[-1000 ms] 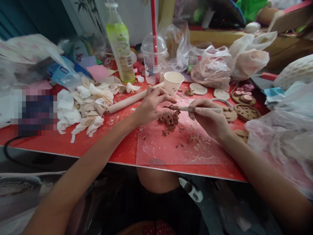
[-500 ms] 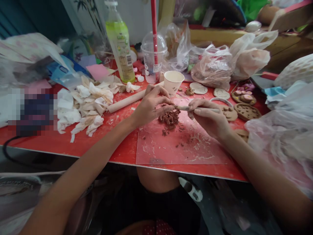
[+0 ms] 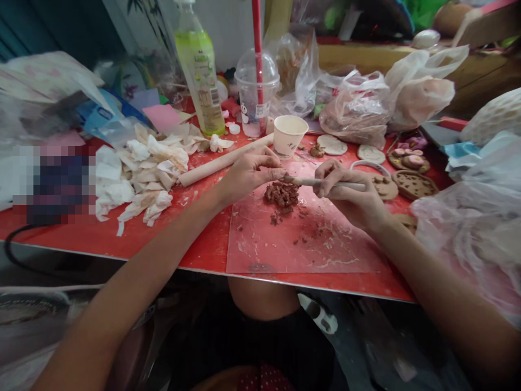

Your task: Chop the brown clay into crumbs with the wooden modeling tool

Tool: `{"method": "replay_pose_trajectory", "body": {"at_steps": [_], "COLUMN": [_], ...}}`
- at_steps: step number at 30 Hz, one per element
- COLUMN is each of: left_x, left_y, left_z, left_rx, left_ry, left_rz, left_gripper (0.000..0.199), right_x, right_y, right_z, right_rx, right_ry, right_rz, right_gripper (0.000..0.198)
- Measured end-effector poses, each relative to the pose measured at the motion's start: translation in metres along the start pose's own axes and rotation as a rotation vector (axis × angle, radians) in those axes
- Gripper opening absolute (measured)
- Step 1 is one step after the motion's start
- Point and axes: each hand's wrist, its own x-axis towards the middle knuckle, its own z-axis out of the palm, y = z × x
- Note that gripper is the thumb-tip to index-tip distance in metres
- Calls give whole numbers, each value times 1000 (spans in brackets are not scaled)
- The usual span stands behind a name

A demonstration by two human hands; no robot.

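My right hand (image 3: pixel 345 187) grips a slim, pale grey-brown clay tool (image 3: pixel 307 182) like a pen, its shaft lying nearly level and pointing left. The tool's tip is smeared brown. My left hand (image 3: pixel 254 172) pinches at that tip with thumb and fingers; whether a bit of clay is between them is too small to tell. Just below the tip, a heap of crumbly reddish-brown clay (image 3: pixel 281 196) rests on a clear plastic sheet (image 3: pixel 277 250), with crumbs and pale scrapings scattered around it.
Behind my hands stand a paper cup (image 3: pixel 290 138), a rolling pin (image 3: pixel 223 165), a plastic cup (image 3: pixel 254 98) and a green-yellow bottle (image 3: pixel 199 81). Crumpled tissues (image 3: pixel 142 163) lie left. Flat clay discs (image 3: pixel 415 184) and plastic bags (image 3: pixel 472 228) crowd the right of the red table (image 3: pixel 163 239).
My left fingers have closed tighter at the tool's tip and shifted slightly. The right fingers have drawn up a little on the shaft. The clay heap stays put.
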Motion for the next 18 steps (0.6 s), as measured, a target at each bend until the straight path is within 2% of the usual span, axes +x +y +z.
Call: {"method": "replay_pose_trajectory", "body": {"at_steps": [6, 11, 14, 18], "left_x": [0, -2, -2, -2], "left_y": [-3, 4, 7, 5], "left_z": [3, 0, -2, -3], "left_rx": [-50, -67, 34, 202], "left_ry": [11, 10, 8, -52], "left_rz": [-14, -44, -33, 59], "left_gripper": [19, 36, 36, 28], "right_x": [0, -1, -1, -1], "right_y": [-2, -4, -5, -4], "right_z": [-2, -3, -3, -4], "right_rx": [-13, -11, -26, -46], "right_ry": [-23, -21, -15, -31], "right_rz": [-20, -13, -18, -24], "right_gripper": [12, 12, 12, 13]}}
